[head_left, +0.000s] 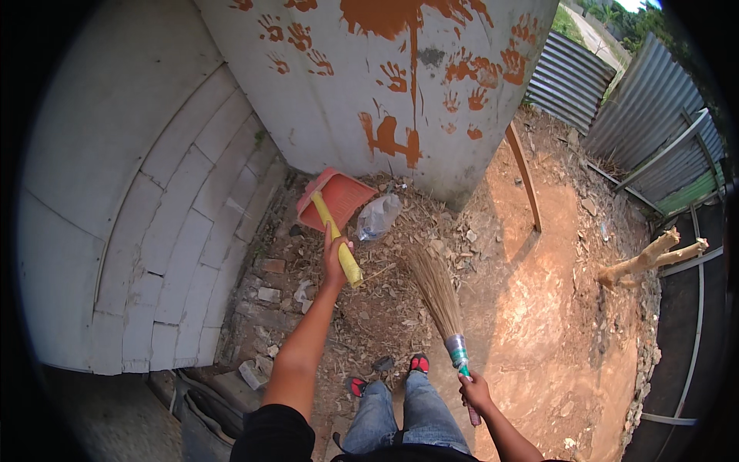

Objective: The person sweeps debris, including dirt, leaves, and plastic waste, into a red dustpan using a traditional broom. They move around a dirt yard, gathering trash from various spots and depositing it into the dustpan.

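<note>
My left hand (336, 258) was clenched round the yellow handle of the red plastic dustpan (336, 199), its long axis running far-left; my right hand (475, 391) gripped the straw broom (436, 289), bristles just right of the pan.

Handprinted wall (362, 85), sunlit dirt ground (539, 308)

The ground (539, 308) is bare reddish-brown earth, sunlit on the right; near the grey wall it is strewn with dry chips, twigs and leaf litter (431, 231); a crumpled clear plastic bag (379, 215) lies there beside the red dustpan (339, 196) (its pan resting on the dirt); broken pale stone pieces (269, 294) sit along the block wall's foot; a sawn pale branch (650, 258) lies at right.
</note>
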`<action>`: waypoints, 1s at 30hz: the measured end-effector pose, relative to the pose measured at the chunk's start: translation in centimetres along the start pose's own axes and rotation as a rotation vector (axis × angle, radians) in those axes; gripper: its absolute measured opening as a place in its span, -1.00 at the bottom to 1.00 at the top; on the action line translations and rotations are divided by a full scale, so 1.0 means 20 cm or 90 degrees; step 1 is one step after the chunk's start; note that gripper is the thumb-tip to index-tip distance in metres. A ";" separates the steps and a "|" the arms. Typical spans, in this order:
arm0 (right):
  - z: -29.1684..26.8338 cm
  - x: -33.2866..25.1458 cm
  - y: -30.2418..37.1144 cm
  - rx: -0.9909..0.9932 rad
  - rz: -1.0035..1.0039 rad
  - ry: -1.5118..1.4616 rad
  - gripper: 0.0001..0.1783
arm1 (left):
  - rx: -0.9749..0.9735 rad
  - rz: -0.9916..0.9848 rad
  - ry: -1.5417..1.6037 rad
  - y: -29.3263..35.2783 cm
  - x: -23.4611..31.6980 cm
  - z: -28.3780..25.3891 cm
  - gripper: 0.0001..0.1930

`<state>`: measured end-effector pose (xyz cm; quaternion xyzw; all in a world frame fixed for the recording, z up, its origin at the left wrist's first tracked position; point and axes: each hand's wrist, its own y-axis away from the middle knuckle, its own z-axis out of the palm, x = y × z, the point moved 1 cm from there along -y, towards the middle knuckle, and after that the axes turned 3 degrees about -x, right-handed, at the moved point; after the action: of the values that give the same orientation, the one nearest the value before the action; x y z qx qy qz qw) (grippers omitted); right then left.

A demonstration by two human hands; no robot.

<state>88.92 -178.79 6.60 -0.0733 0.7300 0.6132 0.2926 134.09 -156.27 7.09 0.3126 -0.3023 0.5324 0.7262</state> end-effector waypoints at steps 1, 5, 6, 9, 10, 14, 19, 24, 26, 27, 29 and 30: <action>0.00 0.01 0.00 -0.004 -0.004 0.002 -0.72 | 0.006 0.008 -0.024 0.06 0.03 0.00 -0.38; -0.01 0.06 0.02 0.007 -0.012 0.025 -0.69 | 0.044 0.074 -0.090 0.30 0.08 -0.11 -0.27; -0.02 0.08 0.05 0.015 -0.013 0.023 -0.67 | 0.045 0.130 -0.174 0.38 0.07 -0.17 -0.37; -0.01 0.20 0.15 0.059 -0.012 0.029 -0.65 | 0.076 0.367 -0.562 0.59 0.04 -0.33 -0.66; 0.00 0.24 0.20 0.080 -0.011 0.032 -0.65 | 0.078 0.489 -0.780 0.67 0.05 -0.33 -0.75; 0.07 0.47 0.41 0.139 0.007 0.005 -0.72 | 0.152 0.388 -0.673 1.01 -0.05 -0.44 -0.84; 0.26 0.83 0.64 0.197 0.031 -0.132 -0.69 | 0.140 0.250 -0.611 1.33 -0.24 -0.68 -0.83; 0.48 1.18 0.82 0.220 0.066 -0.248 -0.75 | 0.078 0.036 -0.429 1.52 -0.40 -0.84 -0.80; 0.56 1.34 0.88 0.223 0.063 -0.301 -0.74 | 0.034 -0.076 -0.382 1.59 -0.49 -0.83 -0.75; 0.61 1.39 0.92 0.228 0.074 -0.339 -0.74 | 0.013 -0.132 -0.389 1.62 -0.51 -0.82 -0.74; 0.66 1.51 0.98 0.233 0.067 -0.385 -0.75 | -0.043 -0.216 -0.414 1.68 -0.59 -0.78 -0.71; 0.68 1.59 1.02 0.235 0.067 -0.407 -0.75 | -0.067 -0.252 -0.436 1.74 -0.62 -0.75 -0.71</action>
<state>58.01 -153.10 6.41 0.2136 0.7027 0.4774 0.4823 99.07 -143.72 -7.23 0.4863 -0.4879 0.2312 0.6870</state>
